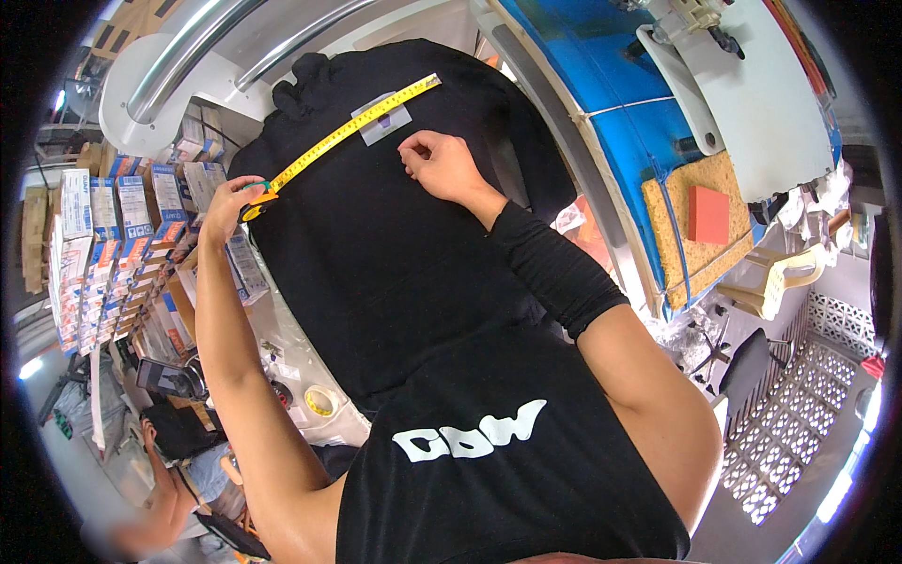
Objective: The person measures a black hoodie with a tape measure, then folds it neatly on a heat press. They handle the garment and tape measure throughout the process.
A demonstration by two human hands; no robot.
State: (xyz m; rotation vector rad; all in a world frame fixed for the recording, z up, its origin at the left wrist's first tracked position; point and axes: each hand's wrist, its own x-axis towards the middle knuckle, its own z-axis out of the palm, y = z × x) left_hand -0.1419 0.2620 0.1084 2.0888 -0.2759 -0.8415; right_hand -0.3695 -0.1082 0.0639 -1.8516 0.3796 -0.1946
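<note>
A black garment (pixel 329 263) with a hood-like bunch at its far left end lies spread in front of me. My left hand (pixel 230 205) grips the yellow and black case of a tape measure (pixel 324 143) at the garment's left edge. Its yellow blade runs out slantwise to the far right, over the cloth. Under the blade lies a small translucent sheet (pixel 383 131) with a dark purple mark. Just nearer than the sheet, my right hand (pixel 439 167) is closed above the fabric, fingers curled in, with nothing seen in them. A black sleeve covers my right forearm.
Stacked boxes (pixel 136 221) stand to the left, near another person (pixel 155 498) at the lower left. Metal bars (pixel 188 66) cross the far left. On the right are a blue surface (pixel 611 94) and a red block (pixel 707 214). A tape roll (pixel 321 401) sits beside the garment.
</note>
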